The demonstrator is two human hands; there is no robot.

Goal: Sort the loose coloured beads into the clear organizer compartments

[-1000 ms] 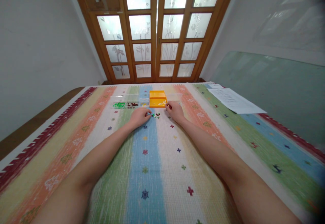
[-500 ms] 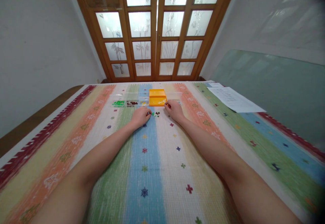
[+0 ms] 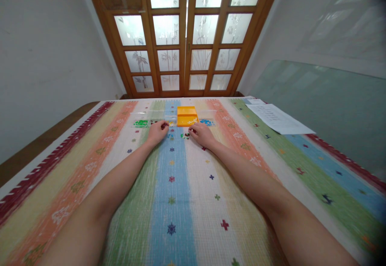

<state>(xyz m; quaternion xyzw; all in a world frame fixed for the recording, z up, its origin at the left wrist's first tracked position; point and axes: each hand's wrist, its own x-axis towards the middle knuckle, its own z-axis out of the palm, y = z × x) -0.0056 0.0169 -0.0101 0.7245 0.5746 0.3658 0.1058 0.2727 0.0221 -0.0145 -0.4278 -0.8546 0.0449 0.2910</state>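
My left hand (image 3: 158, 132) is at the clear bead box, its fingers pinched beside the dark red beads (image 3: 153, 122) and the yellow beads (image 3: 171, 123). Whatever those fingertips hold is too small to make out. My right hand (image 3: 202, 134) is in front of the yellow box (image 3: 186, 110), fingers drawn together over the table; any piece in them is hidden. Close to its fingertips lies a small pile of green, dark red and white beads (image 3: 185, 136). A few blue beads (image 3: 170, 136) lie on the cloth between the hands. White pieces (image 3: 193, 121) are inside the yellow box.
Green beads (image 3: 140, 123) fill the left compartment, and blue beads (image 3: 206, 122) a clear one right of the yellow box. Printed paper sheets (image 3: 279, 119) lie at the back right of the striped tablecloth (image 3: 208, 201). Wooden glazed doors (image 3: 185, 46) stand behind the table.
My left hand has moved left and away to the dark red and yellow compartments. My right hand has shifted left towards the small pile, uncovering the blue beads on the right.
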